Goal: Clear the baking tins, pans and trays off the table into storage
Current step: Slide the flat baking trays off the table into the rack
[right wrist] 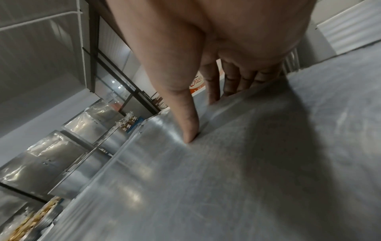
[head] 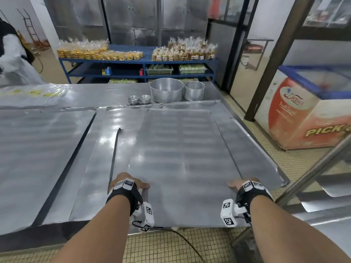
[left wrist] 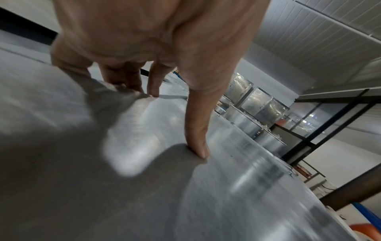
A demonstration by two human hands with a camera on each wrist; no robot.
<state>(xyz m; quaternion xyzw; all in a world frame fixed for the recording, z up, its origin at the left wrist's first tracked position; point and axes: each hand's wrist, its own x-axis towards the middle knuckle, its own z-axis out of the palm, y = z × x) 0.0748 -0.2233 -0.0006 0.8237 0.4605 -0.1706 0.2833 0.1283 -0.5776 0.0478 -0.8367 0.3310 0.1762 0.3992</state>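
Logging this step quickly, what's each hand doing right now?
Left hand: grips the left edge of the top baking tray.
Right hand: grips the same tray's right edge.

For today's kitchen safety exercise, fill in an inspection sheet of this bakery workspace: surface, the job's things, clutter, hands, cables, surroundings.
Surface: steel table, mostly covered by flat trays.
Job's things: top tray overhangs the near edge; another tray lies left; big tin, small tin and two stacks of small moulds stand at the far side.
Clutter: plastic sheet at far left.
Hands: left hand and right hand grip the top tray's sides, thumbs on top.
Cables: black cable hangs below the wrist cameras.
Surroundings: blue shelf of bagged goods, chest freezer, steel cabinets.
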